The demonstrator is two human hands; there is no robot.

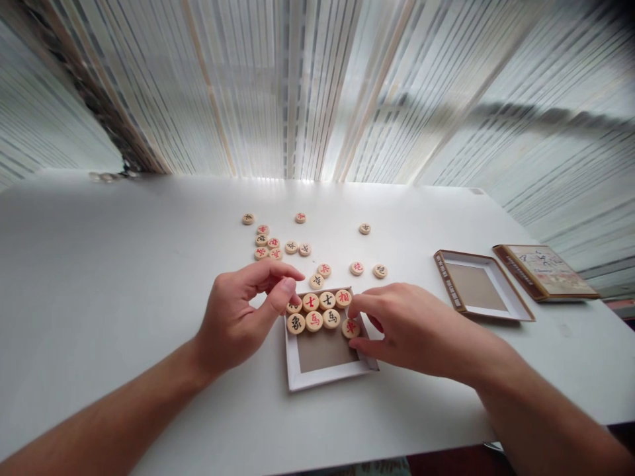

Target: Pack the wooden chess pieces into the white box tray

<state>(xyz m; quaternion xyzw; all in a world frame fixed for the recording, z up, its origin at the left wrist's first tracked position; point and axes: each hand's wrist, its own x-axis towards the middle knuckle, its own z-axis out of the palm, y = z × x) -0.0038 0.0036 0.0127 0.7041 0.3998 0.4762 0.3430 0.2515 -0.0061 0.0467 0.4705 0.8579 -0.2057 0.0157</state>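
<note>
A shallow box tray [327, 357] with white walls and a brown floor lies in front of me. Two rows of round wooden Chinese chess pieces fill its far part, among them a red-marked piece [314, 322] and a black-marked piece [296, 324]. My right hand [397, 324] has thumb and forefinger around a red-marked Chinese chess piece [350, 328] at the right end of the nearer row. Over the tray's far left corner hovers my left hand [248, 314], loosely curled, thumb and forefinger slightly apart, nothing visible between them. It partly hides the corner piece [294, 305].
Beyond the tray, several loose pieces lie about the white table [124, 277], including a cluster [268, 242] and a lone piece [364, 229]. To the right sit another open box part [479, 287] and a printed box [550, 271]. Striped curtains [317, 86] hang behind the table.
</note>
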